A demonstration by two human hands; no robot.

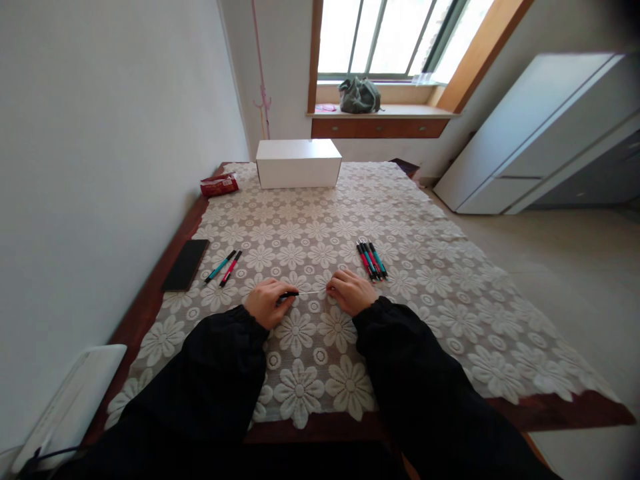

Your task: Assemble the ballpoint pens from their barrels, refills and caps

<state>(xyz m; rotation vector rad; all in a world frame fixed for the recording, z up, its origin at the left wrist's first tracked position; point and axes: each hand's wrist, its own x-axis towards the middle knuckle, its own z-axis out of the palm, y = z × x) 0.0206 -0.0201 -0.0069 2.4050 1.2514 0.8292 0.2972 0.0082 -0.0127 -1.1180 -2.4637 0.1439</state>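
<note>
My left hand [267, 303] is closed round a dark pen barrel [289, 294], its tip end pointing right. Out of that end runs a thin white rod, which looks like a pen refill [312, 292]. The far end of the rod is pinched between the fingers of my right hand [351, 291]. Both hands rest low over the lace tablecloth [300, 390]. Up and left of my left hand lie a teal pen [220, 267] and a red pen [231, 269], side by side. Just beyond my right hand is a row of several teal and red pens [371, 260].
A flat black object [186, 265] lies by the left table edge. Farther back are a red packet [219, 185] and a white box [299, 168]. A wall borders the table's left side, with a white power strip-like object [73, 400] at the near left corner.
</note>
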